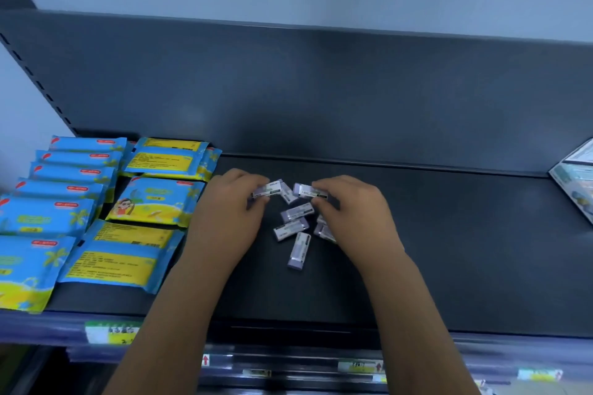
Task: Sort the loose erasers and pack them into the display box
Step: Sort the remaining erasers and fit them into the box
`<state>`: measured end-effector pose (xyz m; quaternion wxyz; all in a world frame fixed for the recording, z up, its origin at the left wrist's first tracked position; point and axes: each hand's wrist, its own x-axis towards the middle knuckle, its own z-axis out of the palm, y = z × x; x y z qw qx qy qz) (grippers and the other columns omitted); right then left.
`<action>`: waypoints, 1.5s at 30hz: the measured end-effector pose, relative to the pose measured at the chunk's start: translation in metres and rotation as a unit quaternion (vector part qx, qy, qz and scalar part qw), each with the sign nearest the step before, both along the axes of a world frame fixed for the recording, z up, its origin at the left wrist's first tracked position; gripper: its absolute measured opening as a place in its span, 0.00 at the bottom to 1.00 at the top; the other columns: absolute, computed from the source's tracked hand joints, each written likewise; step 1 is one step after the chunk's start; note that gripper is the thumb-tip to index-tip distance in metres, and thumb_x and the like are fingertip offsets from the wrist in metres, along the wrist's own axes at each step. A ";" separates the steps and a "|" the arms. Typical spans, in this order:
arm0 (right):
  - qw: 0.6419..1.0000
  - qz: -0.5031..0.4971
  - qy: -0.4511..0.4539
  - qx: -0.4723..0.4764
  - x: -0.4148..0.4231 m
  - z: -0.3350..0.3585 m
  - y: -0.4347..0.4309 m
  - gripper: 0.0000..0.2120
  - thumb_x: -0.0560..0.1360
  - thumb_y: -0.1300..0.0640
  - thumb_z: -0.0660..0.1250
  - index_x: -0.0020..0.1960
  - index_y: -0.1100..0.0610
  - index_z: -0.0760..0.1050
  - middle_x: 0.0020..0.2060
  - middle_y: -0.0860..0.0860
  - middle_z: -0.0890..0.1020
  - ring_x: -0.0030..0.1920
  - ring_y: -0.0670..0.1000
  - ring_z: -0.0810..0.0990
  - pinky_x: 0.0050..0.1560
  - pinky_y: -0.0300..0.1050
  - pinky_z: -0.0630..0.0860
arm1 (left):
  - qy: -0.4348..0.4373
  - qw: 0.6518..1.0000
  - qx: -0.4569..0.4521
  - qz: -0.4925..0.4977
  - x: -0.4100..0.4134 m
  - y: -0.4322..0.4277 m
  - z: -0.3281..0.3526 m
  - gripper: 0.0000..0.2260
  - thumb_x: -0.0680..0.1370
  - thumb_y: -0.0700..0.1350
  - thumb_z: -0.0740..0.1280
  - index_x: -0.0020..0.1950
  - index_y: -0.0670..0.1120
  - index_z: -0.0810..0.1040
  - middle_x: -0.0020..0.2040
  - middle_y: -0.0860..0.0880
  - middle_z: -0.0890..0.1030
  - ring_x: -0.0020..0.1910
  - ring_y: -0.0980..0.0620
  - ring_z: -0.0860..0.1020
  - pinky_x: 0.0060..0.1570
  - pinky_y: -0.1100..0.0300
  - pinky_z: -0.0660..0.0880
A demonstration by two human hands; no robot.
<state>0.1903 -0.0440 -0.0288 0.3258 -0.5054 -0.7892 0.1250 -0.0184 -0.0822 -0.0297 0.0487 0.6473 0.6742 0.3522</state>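
Pairing erasers (296,213) on the shelf (449,250).
Each grip pinches one: left hand (231,202) the left eraser (271,190), right hand (349,205) the right eraser (308,191); we judge this aligns them for packing.

Dark shelf (449,250) with open surface right of the scattered erasers (295,224), reaching a box (574,179) at the far right. Blue-and-yellow packets (154,202) crowd the left side. A back panel (321,90) closes the rear.

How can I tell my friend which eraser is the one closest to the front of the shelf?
Find the dark shelf with blue packets on its left. Between the left hand and right hand lie purple-and-white erasers. Yours is the nearest eraser, the only one pointing straight at the front edge.
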 end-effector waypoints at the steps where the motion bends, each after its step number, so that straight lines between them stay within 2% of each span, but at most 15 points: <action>1: 1.000 -0.010 0.007 -0.004 0.011 0.002 -0.001 0.12 0.75 0.57 0.72 0.58 0.50 0.82 0.51 0.43 0.83 0.48 0.43 0.79 0.51 0.41 0.77 | -0.001 1.000 0.001 -0.001 0.009 0.003 0.002 0.11 0.75 0.43 0.71 0.56 0.51 0.83 0.51 0.53 0.80 0.51 0.48 0.76 0.50 0.52 0.74; 3: 1.000 -0.022 0.015 -0.006 0.035 0.006 -0.002 0.11 0.75 0.58 0.73 0.57 0.51 0.82 0.51 0.42 0.82 0.48 0.42 0.79 0.51 0.39 0.76 | 0.000 1.000 -0.002 -0.002 0.030 0.009 0.003 0.11 0.75 0.43 0.71 0.57 0.52 0.83 0.52 0.54 0.80 0.50 0.49 0.75 0.49 0.54 0.73; 6: 0.999 -0.041 0.028 0.006 0.077 0.008 -0.002 0.12 0.74 0.60 0.73 0.57 0.52 0.82 0.51 0.43 0.82 0.49 0.42 0.79 0.52 0.40 0.77 | -0.007 1.000 -0.008 -0.028 0.068 0.018 0.004 0.12 0.76 0.42 0.71 0.58 0.52 0.83 0.52 0.56 0.79 0.51 0.51 0.75 0.48 0.58 0.70; 10: 0.996 -0.056 0.056 0.036 0.144 0.007 0.004 0.13 0.74 0.61 0.74 0.58 0.54 0.83 0.51 0.45 0.83 0.50 0.44 0.81 0.53 0.44 0.78 | -0.009 0.997 -0.009 -0.075 0.136 0.031 0.006 0.12 0.76 0.43 0.71 0.59 0.52 0.83 0.53 0.57 0.79 0.53 0.53 0.74 0.53 0.57 0.72; 16: 0.996 -0.050 0.054 0.050 0.275 0.016 0.023 0.12 0.72 0.62 0.75 0.54 0.53 0.84 0.49 0.44 0.83 0.48 0.45 0.81 0.51 0.45 0.79 | -0.022 0.994 -0.012 -0.102 0.268 0.054 0.012 0.11 0.75 0.43 0.71 0.55 0.55 0.83 0.50 0.59 0.79 0.51 0.54 0.76 0.53 0.55 0.74; 21: 0.997 -0.071 0.028 0.028 0.386 0.023 0.042 0.11 0.73 0.60 0.74 0.54 0.51 0.83 0.49 0.42 0.83 0.48 0.42 0.79 0.53 0.33 0.71 | -0.030 0.992 -0.017 -0.119 0.377 0.073 0.014 0.10 0.75 0.43 0.71 0.54 0.55 0.83 0.48 0.58 0.78 0.50 0.54 0.76 0.52 0.53 0.75; 23: 0.997 -0.078 0.018 0.015 0.425 0.024 0.047 0.11 0.73 0.60 0.74 0.55 0.51 0.83 0.48 0.43 0.83 0.48 0.42 0.77 0.51 0.31 0.69 | -0.029 0.992 -0.019 -0.125 0.417 0.078 0.015 0.10 0.76 0.43 0.70 0.54 0.55 0.83 0.48 0.59 0.78 0.50 0.55 0.76 0.51 0.53 0.75; 26: 0.995 -0.099 0.032 0.005 0.475 0.023 0.051 0.12 0.73 0.61 0.74 0.55 0.51 0.83 0.51 0.43 0.84 0.53 0.43 0.79 0.54 0.30 0.69 | -0.028 0.990 -0.021 -0.139 0.466 0.085 0.017 0.10 0.76 0.43 0.70 0.55 0.55 0.83 0.48 0.59 0.77 0.51 0.55 0.75 0.51 0.54 0.75; 29: 0.992 -0.120 0.039 -0.009 0.515 0.019 0.056 0.13 0.73 0.60 0.74 0.57 0.51 0.84 0.53 0.43 0.84 0.54 0.42 0.79 0.55 0.23 0.66 | -0.015 0.988 -0.017 -0.153 0.503 0.097 0.020 0.11 0.76 0.43 0.71 0.56 0.54 0.83 0.48 0.59 0.78 0.51 0.54 0.75 0.52 0.54 0.76; 30: 0.991 -0.128 0.038 -0.013 0.527 0.018 0.058 0.13 0.74 0.60 0.74 0.57 0.51 0.83 0.53 0.43 0.84 0.54 0.43 0.79 0.54 0.24 0.67 | -0.006 0.988 -0.016 -0.156 0.514 0.101 0.022 0.11 0.75 0.44 0.71 0.57 0.53 0.83 0.49 0.59 0.79 0.52 0.54 0.74 0.52 0.54 0.75; 33: 0.988 -0.147 0.036 -0.020 0.558 0.015 0.068 0.12 0.74 0.59 0.74 0.57 0.51 0.83 0.53 0.44 0.84 0.52 0.46 0.81 0.54 0.36 0.74 | 0.035 0.988 0.003 -0.151 0.542 0.114 0.025 0.12 0.74 0.45 0.73 0.58 0.52 0.83 0.49 0.58 0.80 0.53 0.53 0.71 0.52 0.54 0.74; 35: 0.988 -0.148 0.022 -0.025 0.573 0.014 0.077 0.12 0.74 0.60 0.73 0.56 0.51 0.83 0.51 0.45 0.84 0.49 0.48 0.81 0.53 0.41 0.76 | 0.046 0.988 0.005 -0.151 0.556 0.124 0.024 0.13 0.74 0.45 0.73 0.58 0.51 0.84 0.50 0.57 0.80 0.53 0.52 0.70 0.52 0.54 0.74; 41: 0.992 -0.120 -0.002 -0.025 0.589 0.012 0.095 0.11 0.74 0.57 0.74 0.55 0.48 0.83 0.50 0.44 0.84 0.47 0.46 0.81 0.52 0.44 0.78 | 0.065 0.983 -0.018 -0.172 0.579 0.138 0.021 0.13 0.74 0.44 0.73 0.58 0.50 0.84 0.51 0.55 0.80 0.54 0.49 0.71 0.53 0.50 0.75; 45: 0.995 -0.093 -0.020 -0.038 0.585 0.010 0.099 0.12 0.73 0.57 0.74 0.56 0.49 0.83 0.51 0.44 0.84 0.48 0.47 0.81 0.53 0.47 0.79 | 0.099 0.975 -0.067 -0.187 0.574 0.144 0.020 0.13 0.73 0.45 0.75 0.58 0.52 0.85 0.49 0.56 0.77 0.52 0.50 0.69 0.50 0.50 0.75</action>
